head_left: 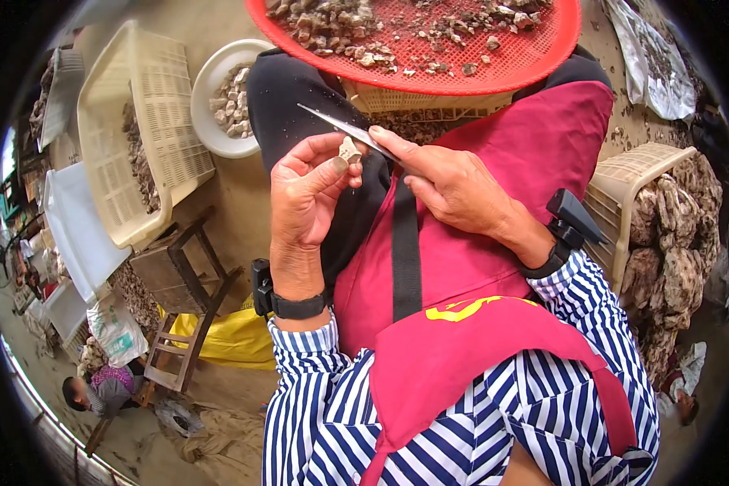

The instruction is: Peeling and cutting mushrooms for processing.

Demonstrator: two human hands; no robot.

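Between the thumb and fingers of my left hand (309, 186) is a small pale, rough-cut chunk (349, 151); its exact kind I cannot make out. My right hand (453, 185) grips a knife (340, 125), forefinger laid along the blade, whose tip points up and to the left. The blade lies just above the chunk, touching it or very near. Its handle is mostly hidden in my right palm. Beyond both hands, a round red mesh tray (494, 79) bears many brown and grey chunks (324, 28).
A white basin (205, 105) of pale cut pieces stands left of the tray. Farther left are a tall cream plastic basket (170, 105) and a wooden chair (174, 271). At right, another basket (611, 190) spills large brown lumps (664, 243). A person (109, 389) is at far lower left.
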